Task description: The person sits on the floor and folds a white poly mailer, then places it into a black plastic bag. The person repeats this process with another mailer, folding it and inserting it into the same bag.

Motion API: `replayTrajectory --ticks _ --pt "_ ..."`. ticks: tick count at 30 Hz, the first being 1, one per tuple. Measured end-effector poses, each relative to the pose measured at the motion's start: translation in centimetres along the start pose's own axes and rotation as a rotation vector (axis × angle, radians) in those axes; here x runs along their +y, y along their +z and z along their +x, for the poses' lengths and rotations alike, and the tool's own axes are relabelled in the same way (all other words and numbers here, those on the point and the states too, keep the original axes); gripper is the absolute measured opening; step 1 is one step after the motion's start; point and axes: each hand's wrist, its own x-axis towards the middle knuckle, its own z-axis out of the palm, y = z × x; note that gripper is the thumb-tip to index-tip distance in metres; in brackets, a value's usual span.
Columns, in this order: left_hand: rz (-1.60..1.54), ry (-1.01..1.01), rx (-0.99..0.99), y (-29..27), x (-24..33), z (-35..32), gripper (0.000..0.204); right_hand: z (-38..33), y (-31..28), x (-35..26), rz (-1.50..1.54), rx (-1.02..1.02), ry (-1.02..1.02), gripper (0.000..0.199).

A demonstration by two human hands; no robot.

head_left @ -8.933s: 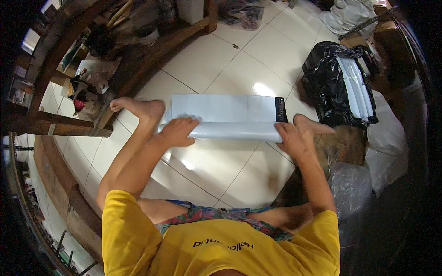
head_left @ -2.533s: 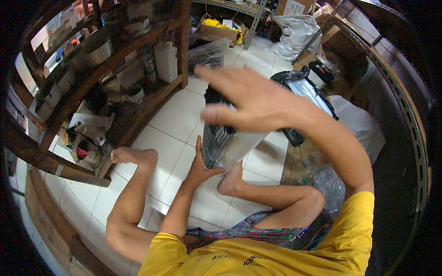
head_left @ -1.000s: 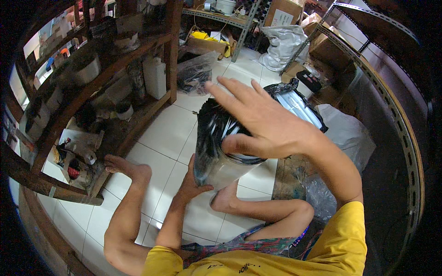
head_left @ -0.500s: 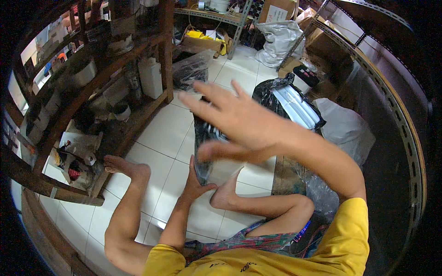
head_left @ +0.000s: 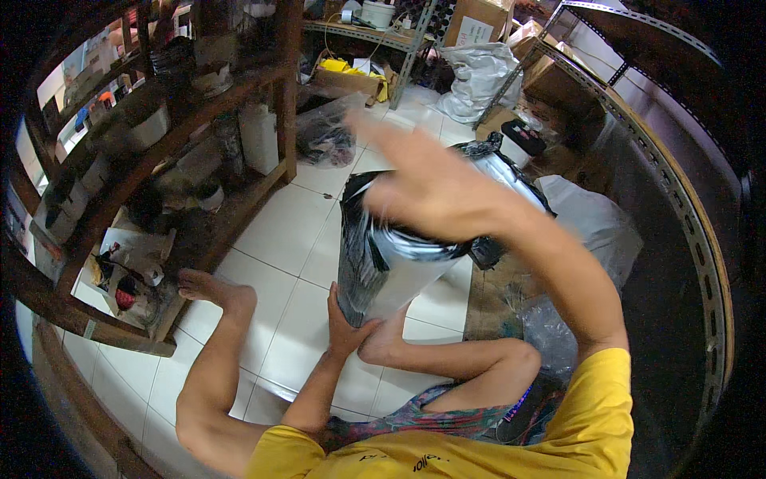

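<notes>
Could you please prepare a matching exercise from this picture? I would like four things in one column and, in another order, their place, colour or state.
1. Left hand
2. Right hand
3. Shirt
4. Floor

A. Yellow
B. At the lower end of the bundle
C. White tiles
D. Blurred, overlapping the bundle's upper part in view

Pairs: 1-B, 2-D, 3-A, 4-C

Bundle of glossy silver-white, black-edged plastic sheets (head_left: 408, 281), bent into a curve, layered edges showing, tilted, lower end in left hand (head_left: 348, 330), top partly hidden.
</notes>
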Motion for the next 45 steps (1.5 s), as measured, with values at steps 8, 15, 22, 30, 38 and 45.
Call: replayTrajectory --ticks 8,15,22,30,38,45 --pt "-0.070 -0.120 -0.232 -3.4 1.4 2.4 0.138 0.0 1.8 1.4 -0.002 -0.163 0.045 0.089" --pt "-0.151 -0.298 -0.351 -4.7 0.1 3.1 0.140 0.1 0.6 0.7 -0.105 0.122 -0.081 0.092" --pt "-0.003 -0.015 -0.104 -2.0 2.3 2.1 0.140 -1.1 -0.7 1.5 -0.107 0.226 -0.035 0.079" --pt "-0.020 0.075 -0.054 -0.9 1.4 1.1 0.142 -4.6 -1.2 2.2 0.015 -0.023 0.321 0.027" --pt "0.108 -0.028 -0.256 -4.0 1.6 2.9 0.146 -2.6 0.2 -0.1 -0.366 -0.005 0.241 0.013" --pt "0.076 0.014 -0.255 -3.9 0.2 3.4 0.147 -2.4 0.4 0.4 -0.302 -0.023 0.204 0.009"
